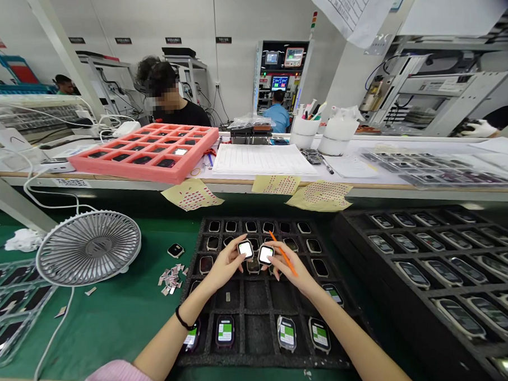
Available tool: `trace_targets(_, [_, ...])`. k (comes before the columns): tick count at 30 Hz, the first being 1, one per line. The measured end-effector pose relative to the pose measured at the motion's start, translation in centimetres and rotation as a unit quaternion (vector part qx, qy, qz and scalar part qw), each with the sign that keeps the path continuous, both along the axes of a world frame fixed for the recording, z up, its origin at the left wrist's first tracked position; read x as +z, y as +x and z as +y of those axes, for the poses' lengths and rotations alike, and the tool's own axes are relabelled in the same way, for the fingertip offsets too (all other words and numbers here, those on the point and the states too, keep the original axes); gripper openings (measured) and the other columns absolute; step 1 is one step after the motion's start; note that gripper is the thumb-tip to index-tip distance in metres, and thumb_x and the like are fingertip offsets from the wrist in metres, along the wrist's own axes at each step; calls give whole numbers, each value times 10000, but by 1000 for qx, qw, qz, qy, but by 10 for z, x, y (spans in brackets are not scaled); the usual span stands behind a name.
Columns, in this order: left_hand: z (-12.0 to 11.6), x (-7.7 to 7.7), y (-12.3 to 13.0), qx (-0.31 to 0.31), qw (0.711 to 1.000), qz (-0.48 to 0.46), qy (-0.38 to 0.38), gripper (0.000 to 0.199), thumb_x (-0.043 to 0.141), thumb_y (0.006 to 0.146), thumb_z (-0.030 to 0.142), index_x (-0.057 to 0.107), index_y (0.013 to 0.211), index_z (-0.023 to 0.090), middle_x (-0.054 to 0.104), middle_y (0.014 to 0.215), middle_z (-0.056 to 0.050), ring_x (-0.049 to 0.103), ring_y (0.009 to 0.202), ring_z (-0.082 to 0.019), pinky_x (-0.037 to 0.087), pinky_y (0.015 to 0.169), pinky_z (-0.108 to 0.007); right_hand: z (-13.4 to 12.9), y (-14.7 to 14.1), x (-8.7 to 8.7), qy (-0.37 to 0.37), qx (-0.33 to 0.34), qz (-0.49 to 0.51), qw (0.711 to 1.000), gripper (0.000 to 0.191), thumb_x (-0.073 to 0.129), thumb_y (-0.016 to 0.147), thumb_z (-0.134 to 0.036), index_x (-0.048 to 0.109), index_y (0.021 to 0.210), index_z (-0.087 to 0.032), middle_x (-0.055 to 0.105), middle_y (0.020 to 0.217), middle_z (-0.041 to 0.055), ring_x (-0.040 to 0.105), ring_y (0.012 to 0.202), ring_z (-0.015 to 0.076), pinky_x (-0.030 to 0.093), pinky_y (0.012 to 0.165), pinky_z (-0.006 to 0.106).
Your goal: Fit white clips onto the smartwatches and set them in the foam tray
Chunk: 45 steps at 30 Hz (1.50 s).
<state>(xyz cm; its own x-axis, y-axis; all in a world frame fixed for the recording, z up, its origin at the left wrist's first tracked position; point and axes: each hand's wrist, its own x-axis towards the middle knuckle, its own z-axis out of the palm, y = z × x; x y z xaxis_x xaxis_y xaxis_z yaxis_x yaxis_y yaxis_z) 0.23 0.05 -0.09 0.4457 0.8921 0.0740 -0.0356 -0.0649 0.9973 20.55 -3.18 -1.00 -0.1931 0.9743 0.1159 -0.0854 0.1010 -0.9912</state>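
Observation:
My left hand [227, 263] is closed on a smartwatch body [245, 249] with a bright white screen. Close beside it, my right hand [288, 263] grips a second smartwatch body [266, 255], its screen lit white too. An orange stick-like tool [284, 255], pen-sized, also rests in my right hand, slanting past the fingers. Both hands are above a black foam tray [255, 296] divided into compartments. Dark-screened watches fill its far rows; in the near row, several watches, such as this one [225, 331], show green and white screens.
A round grey fan [90, 248] stands at left, near a loose watch [176, 250] and a pile of small tabs [172, 279]. More black trays of watches [426, 273] are stacked at right. A pink foam tray [147, 153] and papers [261, 158] lie on the shelf. Co-workers sit beyond.

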Motion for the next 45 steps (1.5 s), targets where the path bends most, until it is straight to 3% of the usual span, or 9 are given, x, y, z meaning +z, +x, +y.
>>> trace_targets(3, [0,-1,0,1,1000,-1,-1,637,636,777,349,412,1354,199,560,1161,-123,614,850,-189,463,526,-202,1,0,-2,-2,6,-3,1000,409,695,762,-353,498,1103,-243,580,956,40,681,713,179,429,385,187])
trace_targets(12, [-2,8,-3,41,997,60,17,429,533,852,454,597,1178,182,613,868,-36,537,587,-102,437,480,-199,0,1,1,-12,-39,-8,999,301,632,804,-431,569,987,-200,582,713,-12,627,513,138,383,352,198])
trace_targets(18, [-3,9,-2,46,997,61,-4,396,560,821,502,647,995,158,591,719,-13,507,547,-105,381,442,-190,0,2,2,-44,-75,-25,996,281,643,786,-464,587,872,-202,603,667,-9,561,411,111,347,340,213])
trace_targets(21, [-3,9,-1,36,998,44,5,380,593,805,489,636,996,163,590,733,-10,510,576,-109,417,479,-201,0,2,2,-37,-67,-36,996,266,657,778,-446,584,879,-210,570,655,-27,536,403,97,357,358,216])
trace_targets(25, [-4,8,0,19,999,45,23,417,596,818,438,580,1143,177,623,864,-38,540,618,-113,414,484,-197,-1,2,1,-10,-27,-37,999,285,684,763,-396,565,960,-227,586,754,-14,583,496,114,413,411,226])
trace_targets(30, [-3,3,-1,6,998,36,41,491,645,789,354,503,1231,191,608,1097,-84,598,945,-200,501,719,-263,-1,2,0,9,-5,-51,999,386,733,716,-329,536,1035,-239,613,906,16,633,638,138,517,570,273])
trace_targets(33, [-2,1,-2,15,998,34,44,481,666,769,344,522,1200,187,611,1069,-75,597,942,-196,505,788,-293,-1,1,1,8,-10,-52,999,384,747,699,-322,543,1013,-235,604,901,16,613,629,130,520,581,278])
trace_targets(40, [-4,9,0,42,998,53,9,396,632,774,469,605,1039,176,593,820,-24,551,655,-130,484,510,-215,0,1,3,-16,-50,-38,998,290,713,721,-434,584,876,-226,502,652,-45,461,436,85,447,409,237])
trace_targets(45, [-5,13,0,46,997,53,-19,437,604,768,551,641,950,155,563,731,-8,522,607,-116,458,461,-194,1,2,0,-28,-90,-43,995,273,699,734,-457,603,794,-209,439,573,-60,401,399,71,368,335,199])
